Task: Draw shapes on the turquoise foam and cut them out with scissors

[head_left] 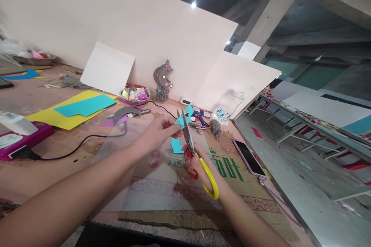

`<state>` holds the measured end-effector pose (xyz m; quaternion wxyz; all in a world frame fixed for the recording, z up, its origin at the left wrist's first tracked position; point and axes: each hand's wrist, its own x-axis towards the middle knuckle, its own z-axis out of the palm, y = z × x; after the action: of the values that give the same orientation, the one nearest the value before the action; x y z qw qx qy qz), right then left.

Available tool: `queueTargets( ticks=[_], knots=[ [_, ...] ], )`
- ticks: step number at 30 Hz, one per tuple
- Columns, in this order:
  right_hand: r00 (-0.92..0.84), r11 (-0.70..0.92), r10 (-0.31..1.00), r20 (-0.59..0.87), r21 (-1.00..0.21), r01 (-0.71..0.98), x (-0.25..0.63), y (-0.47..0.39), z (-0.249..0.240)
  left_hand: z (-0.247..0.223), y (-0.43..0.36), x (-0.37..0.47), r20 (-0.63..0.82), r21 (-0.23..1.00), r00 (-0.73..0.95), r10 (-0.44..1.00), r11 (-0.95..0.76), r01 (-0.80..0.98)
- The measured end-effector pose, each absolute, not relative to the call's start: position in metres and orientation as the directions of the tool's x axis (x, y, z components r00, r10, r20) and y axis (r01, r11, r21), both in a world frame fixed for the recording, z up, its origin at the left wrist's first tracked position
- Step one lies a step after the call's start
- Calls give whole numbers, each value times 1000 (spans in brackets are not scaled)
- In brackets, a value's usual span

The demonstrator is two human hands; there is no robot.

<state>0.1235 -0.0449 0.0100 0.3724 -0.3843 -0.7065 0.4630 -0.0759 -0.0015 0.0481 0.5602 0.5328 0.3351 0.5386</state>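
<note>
Between the thumb and fingers of my left hand [164, 128] is a small piece of turquoise paper [188, 112] with a cut-out in it. My right hand [197, 162] grips scissors [209, 177] with one yellow and one red handle loop. The scissor blades are parted and point up and away from me, right at the paper. Below them, a turquoise paper scrap [176, 146] lies on the covered work surface, partly hidden behind my hands. Under both hands are a translucent sheet [116, 177] and printed cardboard [232, 189].
To the left lie yellow paper [72, 122], a turquoise sheet [87, 105] and a purple power strip [43, 135] with a black cord. Further back are a bowl of coloured packets [135, 94], a grey moon ornament [164, 79] and a plastic jar [230, 106]. A phone [249, 157] lies near the right edge.
</note>
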Motion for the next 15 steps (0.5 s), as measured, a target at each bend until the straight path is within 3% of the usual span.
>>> queueTargets(
  ticks=[15],
  knots=[
    [-431, 205, 893, 130, -970, 131, 121, -45, 7, 54, -5, -75, 96, 953, 224, 970, -25, -301]
  ],
)
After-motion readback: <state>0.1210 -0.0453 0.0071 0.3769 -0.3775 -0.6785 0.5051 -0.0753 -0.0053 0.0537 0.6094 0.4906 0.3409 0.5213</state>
